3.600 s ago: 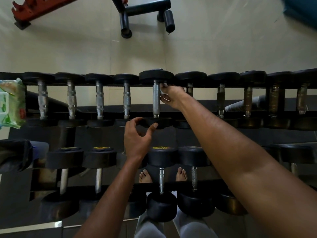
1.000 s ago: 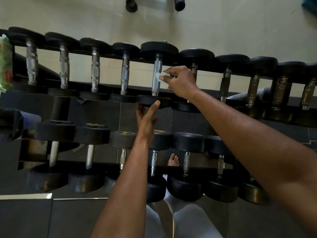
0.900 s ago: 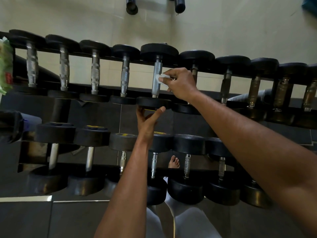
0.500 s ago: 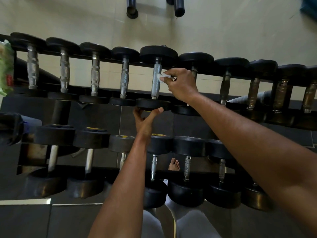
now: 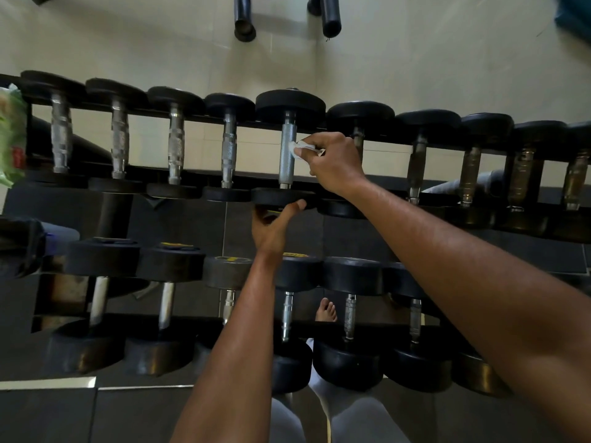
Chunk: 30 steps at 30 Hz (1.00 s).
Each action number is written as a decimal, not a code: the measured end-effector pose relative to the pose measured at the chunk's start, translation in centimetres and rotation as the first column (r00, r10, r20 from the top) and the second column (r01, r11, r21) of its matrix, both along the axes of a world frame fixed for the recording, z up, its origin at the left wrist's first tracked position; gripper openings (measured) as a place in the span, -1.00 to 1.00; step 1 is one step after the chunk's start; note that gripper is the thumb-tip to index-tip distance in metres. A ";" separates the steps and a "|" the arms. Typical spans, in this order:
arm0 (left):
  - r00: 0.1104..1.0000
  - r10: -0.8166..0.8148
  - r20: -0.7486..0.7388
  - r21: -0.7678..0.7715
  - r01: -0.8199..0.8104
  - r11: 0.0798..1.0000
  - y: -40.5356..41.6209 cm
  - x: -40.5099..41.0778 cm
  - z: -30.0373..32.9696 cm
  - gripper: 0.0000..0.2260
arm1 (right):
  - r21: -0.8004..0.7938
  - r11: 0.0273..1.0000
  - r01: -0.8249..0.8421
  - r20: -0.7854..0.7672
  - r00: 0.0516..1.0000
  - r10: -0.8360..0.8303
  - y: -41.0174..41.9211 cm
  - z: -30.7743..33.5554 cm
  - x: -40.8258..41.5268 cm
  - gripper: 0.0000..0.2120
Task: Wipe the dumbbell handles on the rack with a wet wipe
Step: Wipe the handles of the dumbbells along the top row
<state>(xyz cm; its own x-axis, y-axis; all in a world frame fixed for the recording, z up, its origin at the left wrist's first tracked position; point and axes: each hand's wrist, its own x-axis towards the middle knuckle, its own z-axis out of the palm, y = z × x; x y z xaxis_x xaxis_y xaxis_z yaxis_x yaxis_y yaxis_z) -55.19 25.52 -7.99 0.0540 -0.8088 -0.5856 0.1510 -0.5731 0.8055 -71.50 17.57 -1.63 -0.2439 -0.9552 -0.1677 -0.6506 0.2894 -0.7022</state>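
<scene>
right hand [image 5: 332, 161] fingers pinch the wet wipe [image 5: 293, 148] against the handle [image 5: 287, 153]; left hand [image 5: 271, 228] grips its near head.

We are in a gym. A two-tier rack [image 5: 319, 324] holds rows of dumbbells [image 5: 289, 148]. Beyond the rack we see bench legs [image 5: 244, 22].

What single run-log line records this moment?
step: wiping handle | right hand: pinches wet wipe | left hand: grips near dumbbell head

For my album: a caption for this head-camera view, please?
Right hand presses a wet wipe against a dumbbell handle; left hand steadies its weight.
</scene>
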 end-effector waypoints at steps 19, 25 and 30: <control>0.991 -0.058 -0.124 0.096 0.070 0.993 -0.2 1.3 0.3 -0.32 | -0.196 0.971 -0.140 -0.298 0.952 0.077 -1.7 1.0 1.2 -0.81; 0.998 0.048 -0.046 0.106 -0.043 0.993 1.6 1.3 1.3 -0.46 | -0.235 0.957 -0.169 -0.436 0.898 0.051 -2.6 0.9 1.4 -0.81; 0.984 0.102 0.145 0.021 -0.106 0.994 1.3 2.8 2.6 -0.41 | -0.201 0.965 -0.170 -0.369 0.925 0.086 -2.2 0.4 1.1 -0.80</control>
<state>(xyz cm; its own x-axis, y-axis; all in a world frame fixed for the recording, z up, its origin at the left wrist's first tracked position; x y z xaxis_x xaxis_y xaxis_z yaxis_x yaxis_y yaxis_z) -52.37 26.81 -5.42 0.2218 -0.7776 -0.5884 0.0949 -0.5834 0.8066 -70.35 15.42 -1.27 -0.1202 -0.9843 0.1295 -0.8893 0.0488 -0.4548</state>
